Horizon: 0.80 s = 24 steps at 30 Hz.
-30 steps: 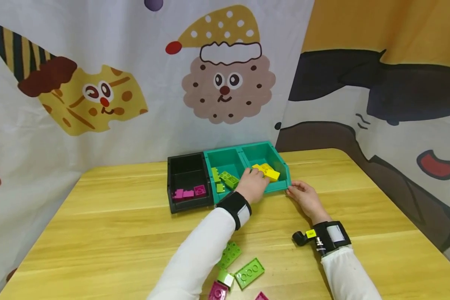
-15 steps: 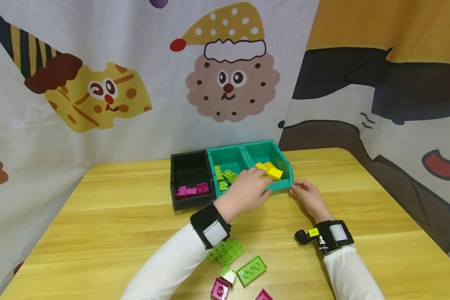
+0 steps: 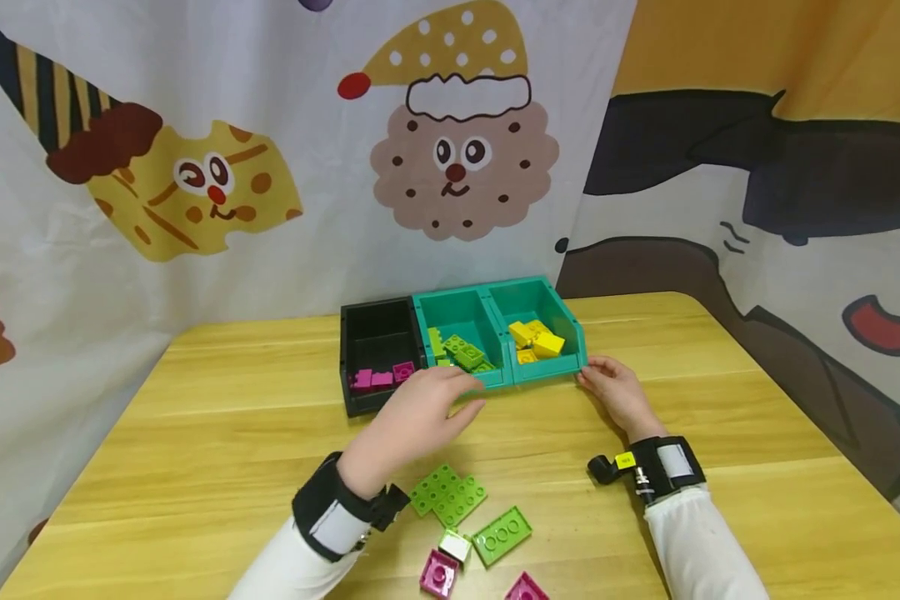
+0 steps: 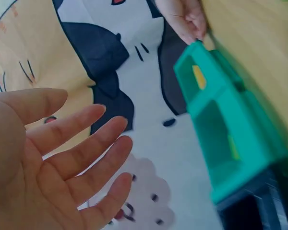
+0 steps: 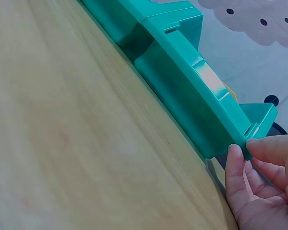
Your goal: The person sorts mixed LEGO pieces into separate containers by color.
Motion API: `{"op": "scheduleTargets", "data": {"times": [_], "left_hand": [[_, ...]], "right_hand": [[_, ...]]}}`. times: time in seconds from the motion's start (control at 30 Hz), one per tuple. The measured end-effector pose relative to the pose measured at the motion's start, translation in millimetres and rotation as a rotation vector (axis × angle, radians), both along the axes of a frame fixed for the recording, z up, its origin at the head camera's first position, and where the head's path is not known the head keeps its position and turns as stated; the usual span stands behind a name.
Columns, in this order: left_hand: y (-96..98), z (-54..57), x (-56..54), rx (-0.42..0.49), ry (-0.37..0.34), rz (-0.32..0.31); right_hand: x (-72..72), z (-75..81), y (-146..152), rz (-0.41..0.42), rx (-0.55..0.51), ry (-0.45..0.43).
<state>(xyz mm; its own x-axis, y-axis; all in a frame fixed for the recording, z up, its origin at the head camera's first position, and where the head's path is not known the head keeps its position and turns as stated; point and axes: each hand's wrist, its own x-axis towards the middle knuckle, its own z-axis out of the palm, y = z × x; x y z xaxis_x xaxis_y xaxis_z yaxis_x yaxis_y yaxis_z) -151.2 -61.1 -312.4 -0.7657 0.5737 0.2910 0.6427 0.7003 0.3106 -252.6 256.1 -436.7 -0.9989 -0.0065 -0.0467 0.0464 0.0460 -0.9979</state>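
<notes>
My left hand (image 3: 412,421) is in the air in front of the bins, fingers spread and holding nothing; the left wrist view shows its bare palm (image 4: 48,177). At the front right corner of the right teal bin (image 3: 549,367), my right hand (image 3: 619,396) pinches the edge between thumb and fingers, plain in the right wrist view, where the bin's front wall (image 5: 187,96) runs diagonally. Several yellow toy bricks (image 3: 547,344) lie in that bin. Lime green bricks (image 3: 467,354) are in the middle teal bin (image 3: 461,308), magenta ones (image 3: 363,380) in the black bin (image 3: 378,333).
Between my forearms, loose bricks lie on the wooden table (image 3: 195,467): studded green ones (image 3: 457,500), an upturned green one (image 3: 502,536), a small pale-sided one (image 3: 454,546) and two magenta ones, the nearer piece (image 3: 527,588) at the frame's bottom. A printed curtain (image 3: 307,267) hangs behind the bins.
My left hand has come out of the right teal bin and moved left and back toward me, uncovering the yellow bricks. The right hand stays at the bin's corner.
</notes>
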Motion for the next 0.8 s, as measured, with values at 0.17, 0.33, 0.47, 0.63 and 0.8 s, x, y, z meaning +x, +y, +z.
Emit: {"op": "scheduleTargets", "data": {"times": [0.17,0.33,0.47,0.63,0.8], "left_hand": [[-20.9,-20.5,6.1,0.031,-0.103,0.049],[-33.1,-34.1,4.4,0.049,-0.186,0.062],[-39.6,-38.6,1.8,0.026,-0.244,0.089],[-43.5,-42.3,1.4,-0.008,-0.351,0.104],[-39.2,-47.6,5.4,-0.099,-0.455,0.078]], "right_hand": [[-0.5,1.6,-0.7,-0.004,0.014,-0.005],[0.4,1.8,-0.5,-0.010,0.011,-0.011],[0.8,1.9,-0.6,-0.009,0.000,-0.009],[0.7,2.2,-1.6,-0.006,0.002,-0.007],[1.0,1.7,-0.9,-0.008,-0.012,-0.004]]}}
